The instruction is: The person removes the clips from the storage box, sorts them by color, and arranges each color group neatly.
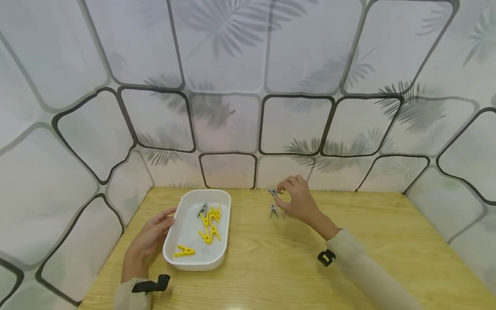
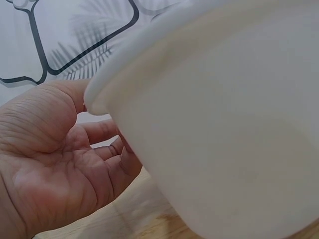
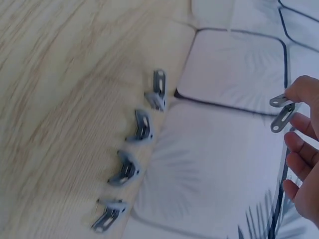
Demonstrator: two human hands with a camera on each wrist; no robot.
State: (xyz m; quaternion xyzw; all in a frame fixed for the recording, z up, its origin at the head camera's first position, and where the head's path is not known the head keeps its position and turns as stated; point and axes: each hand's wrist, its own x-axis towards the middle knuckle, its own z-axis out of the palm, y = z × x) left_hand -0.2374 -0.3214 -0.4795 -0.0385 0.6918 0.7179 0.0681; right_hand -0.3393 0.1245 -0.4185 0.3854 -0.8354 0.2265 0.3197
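Observation:
My right hand (image 1: 300, 202) pinches a grey clothespin (image 3: 283, 113) between thumb and finger, raised near the table's back edge. Below it in the head view stands another grey clothespin (image 1: 273, 210). The right wrist view shows several grey clothespins (image 3: 143, 125) in a row on the wood. At left, my left hand (image 1: 149, 234) holds the side of a white tray (image 1: 197, 260); its thumb is at the rim and its curled fingers rest against the outer wall. Inside the tray lie several yellow clothespins (image 1: 185, 251) and a grey clothespin (image 1: 203, 210).
The wooden table (image 1: 263, 275) meets a patterned wall covering (image 1: 228, 170) right behind the grey row. This covering also rises on the left and right sides. Black camera straps (image 1: 153, 285) sit at both wrists.

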